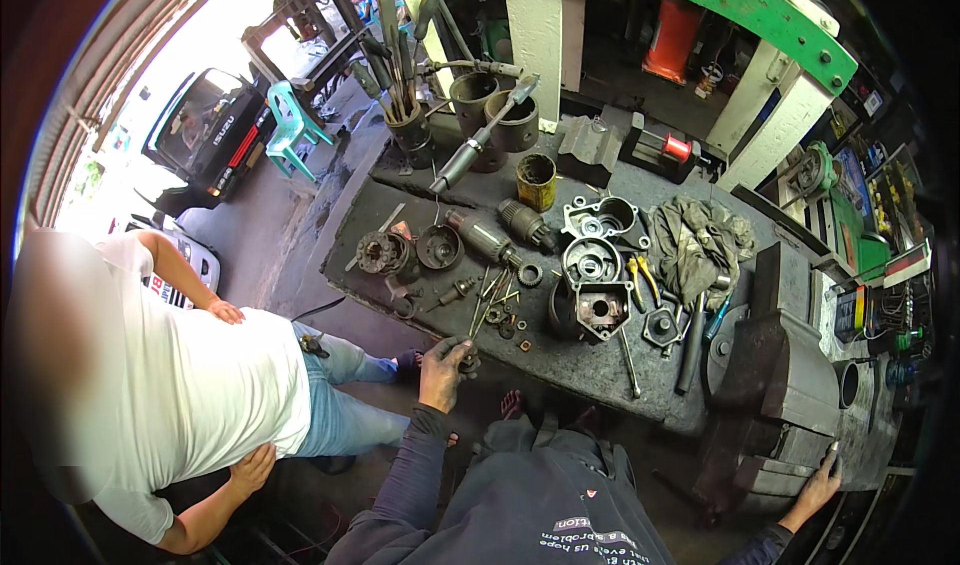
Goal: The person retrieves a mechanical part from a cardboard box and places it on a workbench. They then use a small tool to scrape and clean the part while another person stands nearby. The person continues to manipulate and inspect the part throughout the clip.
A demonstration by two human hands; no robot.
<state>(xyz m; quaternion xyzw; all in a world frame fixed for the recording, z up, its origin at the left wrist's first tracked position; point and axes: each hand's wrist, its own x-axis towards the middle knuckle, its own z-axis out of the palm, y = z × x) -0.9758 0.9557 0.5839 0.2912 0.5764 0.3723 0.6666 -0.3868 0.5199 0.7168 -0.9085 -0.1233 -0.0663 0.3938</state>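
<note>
My left hand (446, 373) is closed just off the workbench's near edge, around a small dark part I cannot make out. Nearest to it on the bench lie long thin bolts (483, 300) and several small nuts and washers (506, 323). Behind these rests a motor armature (482, 233) beside a toothed drive gear (527, 224) and a round end cover (440, 248). Far to the right, my right hand (815, 492) is at the big dark metal block (780, 385), its fingers bent around something small and pale at the tip. Metal housings (603, 308) sit mid-bench.
A person in a white shirt (215, 385) stands close on the left. Pliers (648, 280), a crumpled rag (700, 250), a wrench (630, 363) and a dark bar (690, 357) lie on the bench's right part. A yellow can (536, 183) and a tool holder (410, 137) stand behind.
</note>
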